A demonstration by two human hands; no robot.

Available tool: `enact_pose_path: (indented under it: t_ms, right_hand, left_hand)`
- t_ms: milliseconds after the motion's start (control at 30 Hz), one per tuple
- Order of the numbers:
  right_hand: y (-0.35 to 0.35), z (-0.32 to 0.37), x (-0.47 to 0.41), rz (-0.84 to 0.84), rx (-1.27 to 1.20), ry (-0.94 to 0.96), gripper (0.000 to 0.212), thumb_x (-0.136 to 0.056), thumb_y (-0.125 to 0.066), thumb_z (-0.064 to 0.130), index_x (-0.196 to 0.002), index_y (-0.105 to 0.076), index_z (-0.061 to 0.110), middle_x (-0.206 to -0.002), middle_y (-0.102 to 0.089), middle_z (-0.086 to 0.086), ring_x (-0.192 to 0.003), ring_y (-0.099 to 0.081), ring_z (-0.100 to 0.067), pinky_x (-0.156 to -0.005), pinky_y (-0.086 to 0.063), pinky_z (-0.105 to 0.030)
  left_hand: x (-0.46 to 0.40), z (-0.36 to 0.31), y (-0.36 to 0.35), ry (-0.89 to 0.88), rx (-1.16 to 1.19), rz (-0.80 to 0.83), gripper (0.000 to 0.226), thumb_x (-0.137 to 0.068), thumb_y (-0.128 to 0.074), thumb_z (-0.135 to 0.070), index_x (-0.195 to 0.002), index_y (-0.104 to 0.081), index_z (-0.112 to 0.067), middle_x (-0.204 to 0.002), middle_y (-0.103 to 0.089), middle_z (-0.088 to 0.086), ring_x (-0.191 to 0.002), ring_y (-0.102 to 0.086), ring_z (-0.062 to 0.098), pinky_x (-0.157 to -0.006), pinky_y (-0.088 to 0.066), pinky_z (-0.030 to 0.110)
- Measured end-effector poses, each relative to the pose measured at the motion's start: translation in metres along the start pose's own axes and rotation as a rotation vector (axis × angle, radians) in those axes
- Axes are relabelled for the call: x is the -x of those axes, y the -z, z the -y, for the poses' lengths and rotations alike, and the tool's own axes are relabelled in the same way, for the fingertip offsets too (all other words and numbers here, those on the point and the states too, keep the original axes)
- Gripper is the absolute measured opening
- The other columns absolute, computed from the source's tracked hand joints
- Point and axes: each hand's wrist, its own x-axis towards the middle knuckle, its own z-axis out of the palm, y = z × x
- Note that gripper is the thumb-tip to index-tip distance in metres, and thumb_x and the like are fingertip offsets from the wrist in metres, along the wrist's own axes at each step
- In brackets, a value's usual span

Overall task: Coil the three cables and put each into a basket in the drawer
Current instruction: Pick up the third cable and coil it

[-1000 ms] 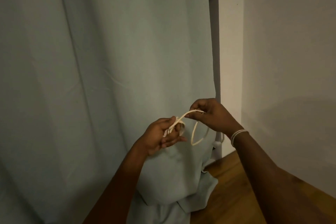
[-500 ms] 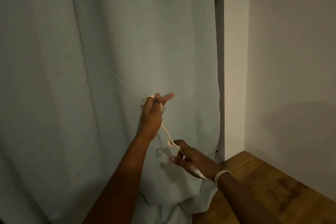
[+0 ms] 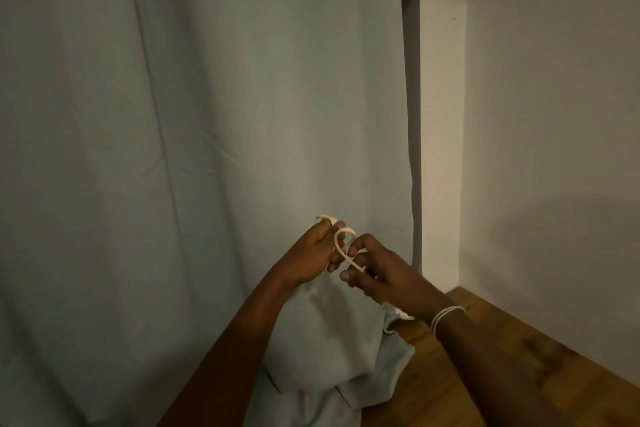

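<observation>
The pale cable (image 3: 341,246) was up in front of both hands, one loop arching between them before the grey-green curtain (image 3: 207,149). The left hand (image 3: 313,251) gripped the gathered turns, fingers curled round them, a bit of cable showing above its knuckles. The right hand (image 3: 377,276) pinched the free run between thumb and fingertips, just beside the left.

To coil well, I judged each new turn should match the earlier ones and be laid flat, without twist, the left hand pinning it before the right slid on.

Counted: one cable, two hands, one curtain, one wristband (image 3: 445,317) of thin strands, one wooden floor (image 3: 485,374). No drawer or basket was visible.
</observation>
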Motion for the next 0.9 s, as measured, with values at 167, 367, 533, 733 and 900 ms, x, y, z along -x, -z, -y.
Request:
enact_pose_path:
  t_ms: [167,367,533,733,900]
  right_hand:
    - [-0.006,0.007,0.005,-0.089,-0.608,-0.246,0.032,-0.090,-0.068,0.005,-0.112,-0.045,0.009,-0.102,-0.075,-0.016,-0.085,-0.073,-0.036,-0.079,-0.058,-0.052]
    - [-0.008,0.005,0.022,-0.028,-0.717,-0.080,0.018,-0.088,-0.066,-0.002,-0.106,-0.068,0.000,-0.095,-0.072,-0.024,-0.069,-0.070,-0.030,-0.063,-0.062,-0.040]
    - [-0.005,0.017,0.029,-0.033,-1.046,-0.073,0.043,-0.089,-0.056,0.004,-0.131,-0.060,0.008,-0.113,-0.071,-0.018,-0.085,-0.071,-0.027,-0.074,-0.061,-0.037]
    - [0.015,0.000,-0.001,-0.708,-0.691,-0.362,0.018,-0.097,-0.060,0.017,-0.105,-0.073,0.009,-0.066,-0.057,-0.004,-0.055,-0.046,-0.015,-0.051,-0.040,-0.026]
    - [-0.005,-0.036,0.002,-0.573,-0.418,-0.621,0.022,-0.090,-0.069,0.023,-0.092,-0.066,0.001,-0.073,-0.066,-0.013,-0.068,-0.062,-0.027,-0.055,-0.051,-0.031]
  left_hand:
    - [-0.004,0.006,-0.008,0.072,0.036,-0.158,0.033,-0.104,-0.036,-0.032,-0.078,-0.055,-0.023,-0.060,-0.056,-0.008,-0.058,-0.053,0.012,-0.060,-0.045,0.025]
    - [0.000,0.009,-0.015,0.268,0.107,-0.133,0.034,-0.101,-0.039,-0.028,-0.072,-0.048,-0.014,-0.052,-0.054,0.001,-0.045,-0.048,0.014,-0.050,-0.038,0.026]
    - [0.007,0.021,-0.026,0.304,0.015,0.087,0.023,-0.097,-0.043,-0.015,-0.084,-0.061,-0.010,-0.057,-0.050,0.001,-0.048,-0.046,0.011,-0.049,-0.035,0.026]
    - [0.022,0.018,-0.034,0.302,0.357,0.567,0.034,-0.102,-0.038,-0.031,-0.082,-0.055,-0.009,-0.047,-0.040,-0.002,-0.037,-0.033,0.008,-0.067,-0.044,0.030]
    - [0.023,0.007,-0.025,0.176,0.655,0.645,0.039,-0.100,-0.035,-0.030,-0.086,-0.063,-0.007,-0.042,-0.035,-0.009,-0.033,-0.029,0.005,-0.069,-0.044,0.033]
